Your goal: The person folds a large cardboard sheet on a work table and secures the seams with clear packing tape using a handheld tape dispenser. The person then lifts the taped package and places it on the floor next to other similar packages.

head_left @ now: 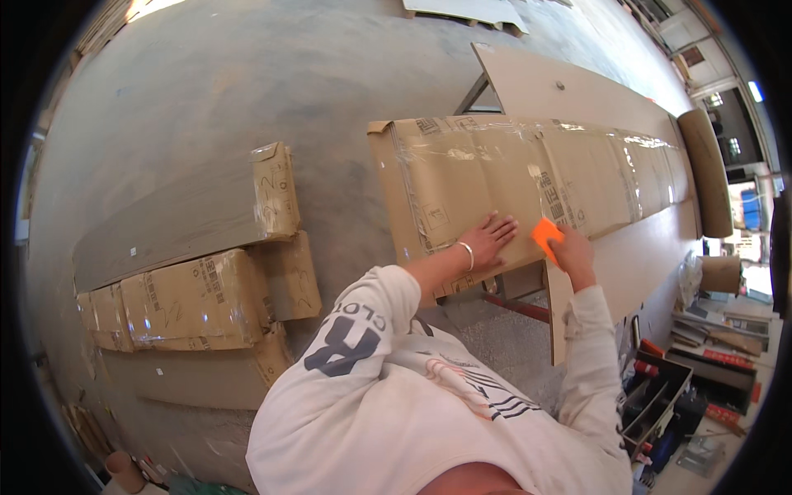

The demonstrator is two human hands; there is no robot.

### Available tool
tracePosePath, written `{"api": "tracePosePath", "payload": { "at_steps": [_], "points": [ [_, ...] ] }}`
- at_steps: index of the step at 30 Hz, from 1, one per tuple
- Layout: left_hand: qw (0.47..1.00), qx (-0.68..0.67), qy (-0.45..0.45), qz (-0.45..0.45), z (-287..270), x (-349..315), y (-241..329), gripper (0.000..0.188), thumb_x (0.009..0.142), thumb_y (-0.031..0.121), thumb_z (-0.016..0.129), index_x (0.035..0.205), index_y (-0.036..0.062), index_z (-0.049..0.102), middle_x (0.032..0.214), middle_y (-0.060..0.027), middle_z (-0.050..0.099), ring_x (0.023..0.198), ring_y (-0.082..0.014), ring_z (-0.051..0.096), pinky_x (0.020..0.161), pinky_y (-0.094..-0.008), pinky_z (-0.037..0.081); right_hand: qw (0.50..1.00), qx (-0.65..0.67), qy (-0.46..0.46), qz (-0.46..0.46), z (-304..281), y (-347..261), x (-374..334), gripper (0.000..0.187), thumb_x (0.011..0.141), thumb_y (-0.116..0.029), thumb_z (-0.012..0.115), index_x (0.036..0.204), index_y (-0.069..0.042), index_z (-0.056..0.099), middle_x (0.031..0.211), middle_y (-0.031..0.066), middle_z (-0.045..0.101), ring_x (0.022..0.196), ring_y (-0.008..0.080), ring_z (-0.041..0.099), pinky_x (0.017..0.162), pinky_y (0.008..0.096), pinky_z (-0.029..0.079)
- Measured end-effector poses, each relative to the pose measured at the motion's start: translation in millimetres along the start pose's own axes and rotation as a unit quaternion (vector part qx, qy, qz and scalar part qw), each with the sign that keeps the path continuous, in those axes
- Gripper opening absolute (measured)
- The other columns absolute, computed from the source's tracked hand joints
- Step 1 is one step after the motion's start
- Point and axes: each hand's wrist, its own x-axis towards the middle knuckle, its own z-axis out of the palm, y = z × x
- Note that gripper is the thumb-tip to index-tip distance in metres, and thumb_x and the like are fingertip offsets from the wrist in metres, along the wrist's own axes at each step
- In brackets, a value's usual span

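Observation:
A long cardboard-wrapped package [462, 177], bound with clear tape and marked with dark print, lies across the worktable. My left hand [493, 239] rests flat on the near side of its cardboard, fingers stretched out and holding nothing. To the right of it, my right hand [576, 250] grips a flat orange piece [547, 238] at the package's near edge. Its exact kind cannot be made out. Part of the orange piece is covered by my fingers.
Pale boards [594, 91] form the table under the package. A cardboard roll [706, 173] stands at its right end. Wrapped packages [186, 301] are stacked on the floor at left. An open tool box [660, 396] sits at lower right.

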Motion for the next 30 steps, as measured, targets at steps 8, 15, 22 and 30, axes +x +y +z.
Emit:
{"api": "tracePosePath", "payload": {
  "at_steps": [8, 15, 22, 30],
  "points": [
    [0.994, -0.027, -0.105, 0.024, -32, 9, -8, 0.065, 0.103, 0.045, 0.047, 0.161, 0.0176, 0.034, 0.172, -0.0044, 0.022, 0.161, -0.0247, 0.009, 0.130, -0.0538, -0.001, 0.776, 0.609, 0.137, 0.089, 94, 32, -96, 0.038, 0.101, -0.017, 0.064, 0.133, 0.005, 0.062, 0.117, 0.0108, 0.072, 0.104, 0.0186, 0.069, 0.089, 0.0332, 0.056],
    [0.998, -0.001, -0.021, -0.052, -59, -116, -9, 0.057, 0.103, 0.038, 0.051, 0.157, 0.0225, 0.042, 0.169, -0.0057, 0.029, 0.159, -0.0256, 0.018, 0.129, -0.0550, 0.005, 0.624, 0.773, 0.047, 0.101, 134, -18, -124, 0.036, 0.104, -0.015, 0.061, 0.133, 0.006, 0.061, 0.118, 0.0098, 0.071, 0.100, 0.0155, 0.069, 0.087, 0.0298, 0.057],
    [0.934, -0.249, 0.119, -0.226, -58, -150, -31, 0.043, 0.103, 0.037, 0.054, 0.141, 0.0168, 0.058, 0.152, -0.0133, 0.051, 0.139, -0.0305, 0.048, 0.116, -0.0510, 0.035, 0.428, 0.888, -0.145, -0.089, 121, -62, -114, 0.062, 0.096, -0.032, 0.074, 0.141, 0.005, 0.053, 0.111, 0.0102, 0.070, 0.078, 0.0163, 0.070, 0.066, 0.0316, 0.060],
    [0.508, -0.778, 0.004, -0.369, -187, -157, -74, 0.028, 0.103, 0.030, 0.059, 0.099, 0.0056, 0.071, 0.092, -0.0036, 0.072, 0.083, -0.0172, 0.066, 0.074, -0.0347, 0.052, 0.613, 0.739, -0.215, -0.180, 104, -134, -68, 0.079, 0.080, -0.023, 0.087, 0.146, 0.001, 0.052, 0.127, 0.0120, 0.069, 0.113, 0.0194, 0.067, 0.097, 0.0357, 0.054]
  ]
}}
